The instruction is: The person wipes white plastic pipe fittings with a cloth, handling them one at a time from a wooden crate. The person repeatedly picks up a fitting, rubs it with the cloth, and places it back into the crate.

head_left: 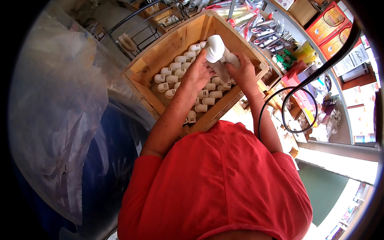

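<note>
Over a wooden box, my two hands are close together around a large white plastic pipe elbow (215, 49). My left hand (195, 74) is at its left side, thumb raised and fingers curled under it, supporting it. Closed on a pale, crumpled rag (221, 71) is my right hand (243, 74); the rag hangs below the elbow and bunches against it. The fingertips of the right hand are partly hidden by the rag. Below my hands, several smaller white elbows (203, 94) lie in rows in the box.
The wooden box (160, 42) has high walls around the fittings. Clear plastic sheeting over something blue (116, 136) stands at the left. A black wire rack (140, 32) is beyond the box. Packed shelves (336, 92) line the right, with a black cable loop (298, 90) hanging in front.
</note>
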The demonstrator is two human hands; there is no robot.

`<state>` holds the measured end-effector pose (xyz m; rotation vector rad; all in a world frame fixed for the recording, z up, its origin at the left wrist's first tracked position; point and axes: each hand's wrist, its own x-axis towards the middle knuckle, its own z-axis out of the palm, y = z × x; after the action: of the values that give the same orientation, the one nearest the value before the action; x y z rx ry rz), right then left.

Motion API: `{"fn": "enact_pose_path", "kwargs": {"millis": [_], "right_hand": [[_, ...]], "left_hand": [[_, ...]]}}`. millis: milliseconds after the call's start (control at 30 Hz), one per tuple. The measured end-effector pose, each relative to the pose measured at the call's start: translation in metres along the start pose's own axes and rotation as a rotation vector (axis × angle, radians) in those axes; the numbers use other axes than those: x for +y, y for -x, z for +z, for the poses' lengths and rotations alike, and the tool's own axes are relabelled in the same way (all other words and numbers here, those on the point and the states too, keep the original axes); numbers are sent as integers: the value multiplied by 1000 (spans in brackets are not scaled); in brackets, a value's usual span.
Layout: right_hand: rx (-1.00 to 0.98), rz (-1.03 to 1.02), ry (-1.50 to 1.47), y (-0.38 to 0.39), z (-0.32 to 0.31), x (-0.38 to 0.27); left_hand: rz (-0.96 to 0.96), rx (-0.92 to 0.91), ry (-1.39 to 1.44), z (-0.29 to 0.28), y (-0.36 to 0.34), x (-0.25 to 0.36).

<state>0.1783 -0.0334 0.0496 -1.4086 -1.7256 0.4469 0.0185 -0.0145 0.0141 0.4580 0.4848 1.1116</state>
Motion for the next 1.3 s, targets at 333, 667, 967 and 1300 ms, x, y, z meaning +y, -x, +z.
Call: {"fn": "enact_pose_path", "kwargs": {"millis": [333,667,967,1300], "right_hand": [[-89,88,-497,-11,-14,-11],[-185,399,-700,-10,-14,-8],[-368,463,-952,4,-22,12],[-513,265,-668,-4,-39,4]], "left_hand": [[145,64,-279,13,7,10],[163,33,-244,11,3,5],[380,57,-155,-14,-10,7],[308,172,-94,11,6,24]]}}
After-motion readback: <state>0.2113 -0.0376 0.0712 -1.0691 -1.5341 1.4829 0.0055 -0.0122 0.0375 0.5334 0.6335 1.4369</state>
